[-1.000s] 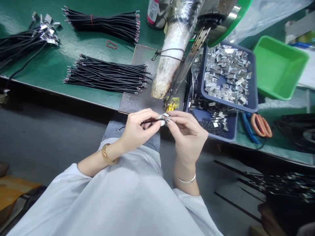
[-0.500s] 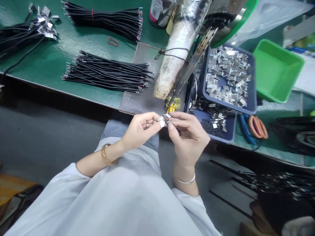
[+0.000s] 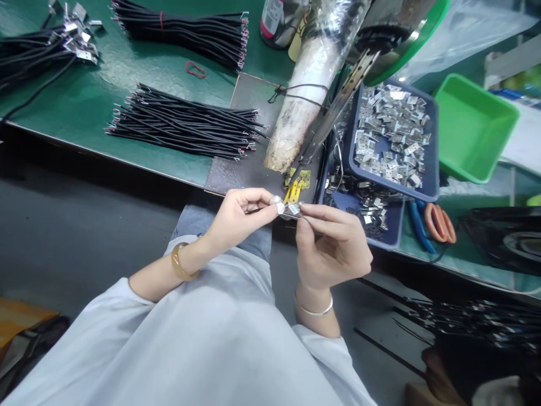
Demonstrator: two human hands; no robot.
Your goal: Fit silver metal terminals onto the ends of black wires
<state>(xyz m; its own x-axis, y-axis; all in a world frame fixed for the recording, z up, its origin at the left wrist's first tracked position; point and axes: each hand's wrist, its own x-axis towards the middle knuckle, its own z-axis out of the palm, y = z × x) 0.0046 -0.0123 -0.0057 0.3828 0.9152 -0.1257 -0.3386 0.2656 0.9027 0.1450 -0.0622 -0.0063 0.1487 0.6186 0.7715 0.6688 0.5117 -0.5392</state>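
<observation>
My left hand (image 3: 239, 217) pinches the end of a thin black wire (image 3: 253, 211) between thumb and forefinger, just in front of the bench edge. My right hand (image 3: 333, 248) pinches a small silver metal clip (image 3: 292, 210) at the fingertips. Clip and wire end meet between the two hands, right below the yellow-tipped foot of a wrapped bench machine (image 3: 304, 96). How far the wire sits in the clip I cannot tell.
A loose pile of cut black wires (image 3: 186, 124) lies on the green bench, a tied bundle (image 3: 181, 31) behind it. Blue trays (image 3: 431, 146) of metal clips stand at right, beside a green tub (image 3: 475, 127) and orange-handled pliers (image 3: 439, 223). Finished wires with clips (image 3: 46, 45) lie far left.
Both hands have shifted slightly right and closer to the bench edge. My right hand has turned, fingers now more extended toward the clip. The black wire shows less in my left hand.
</observation>
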